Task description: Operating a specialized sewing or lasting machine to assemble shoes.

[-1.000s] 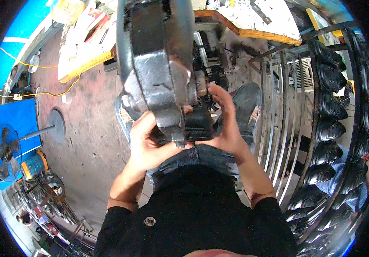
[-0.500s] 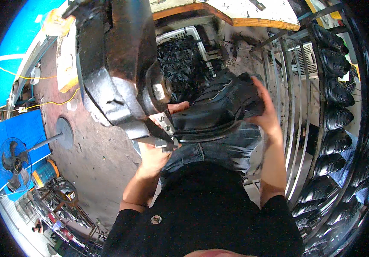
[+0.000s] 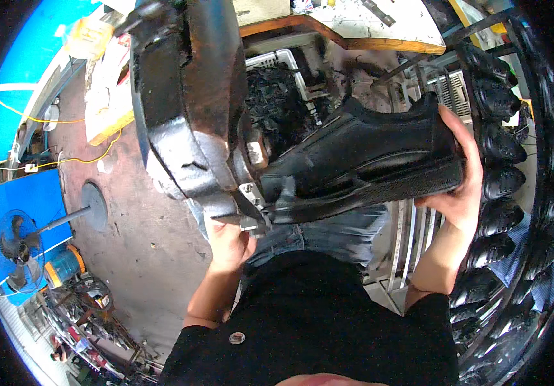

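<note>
A black leather shoe (image 3: 367, 151) lies sideways across my lap area, its sole edge facing me and its toe end against the metal tip of a large sewing-machine-like head (image 3: 190, 141). My right hand (image 3: 460, 186) is closed round the heel, with fingers along the back and the thumb below. My left hand (image 3: 228, 244) is curled just below the machine's tip, close to the shoe's toe. The machine head covers part of that hand, so what its fingers grip cannot be made out.
A white crate (image 3: 299, 83) of black scraps stands beyond the shoe. A wood-edged worktable (image 3: 386, 44) is behind it. At right, a metal rack (image 3: 467, 219) holds several black shoes (image 3: 502, 183). A standing fan (image 3: 22, 241) is on the left.
The shoe has turned: its heel has swung right and its side and sole edge now face up. My right hand moved right with it; my left fingers no longer show beyond the machine.
</note>
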`<state>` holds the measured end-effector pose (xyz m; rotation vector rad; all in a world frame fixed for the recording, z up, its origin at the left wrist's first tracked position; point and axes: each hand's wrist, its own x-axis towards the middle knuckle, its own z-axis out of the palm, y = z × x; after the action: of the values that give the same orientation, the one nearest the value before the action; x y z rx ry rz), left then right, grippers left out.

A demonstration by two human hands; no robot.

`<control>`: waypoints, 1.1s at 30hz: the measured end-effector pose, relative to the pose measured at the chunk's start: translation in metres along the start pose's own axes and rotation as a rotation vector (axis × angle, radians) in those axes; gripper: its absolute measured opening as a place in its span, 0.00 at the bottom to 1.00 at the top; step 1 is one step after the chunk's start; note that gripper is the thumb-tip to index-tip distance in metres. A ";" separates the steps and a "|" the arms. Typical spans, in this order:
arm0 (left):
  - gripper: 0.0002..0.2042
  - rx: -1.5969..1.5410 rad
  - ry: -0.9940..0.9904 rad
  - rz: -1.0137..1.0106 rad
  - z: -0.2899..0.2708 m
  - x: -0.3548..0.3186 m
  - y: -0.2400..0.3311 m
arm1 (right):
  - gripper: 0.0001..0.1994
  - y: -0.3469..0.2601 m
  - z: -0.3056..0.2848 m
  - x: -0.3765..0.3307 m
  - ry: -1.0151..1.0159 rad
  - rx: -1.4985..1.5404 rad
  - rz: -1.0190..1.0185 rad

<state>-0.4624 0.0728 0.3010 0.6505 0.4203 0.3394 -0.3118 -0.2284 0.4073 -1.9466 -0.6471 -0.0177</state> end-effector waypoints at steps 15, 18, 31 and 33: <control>0.28 -0.043 -0.077 0.087 -0.076 0.008 0.036 | 0.49 -0.030 0.076 0.004 -0.070 0.192 -0.084; 0.28 0.048 -0.037 0.195 -0.086 0.004 0.060 | 0.50 -0.028 0.099 -0.007 -0.091 0.225 -0.006; 0.45 1.556 -0.484 0.764 0.002 0.002 0.117 | 0.41 -0.055 0.141 0.013 -0.276 0.035 0.063; 0.50 1.578 -0.605 0.684 0.026 0.009 0.104 | 0.39 -0.062 0.140 0.016 -0.265 0.002 0.049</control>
<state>-0.4606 0.1412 0.3844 2.3891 -0.2470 0.3864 -0.3635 -0.0837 0.3994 -1.9798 -0.7714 0.2751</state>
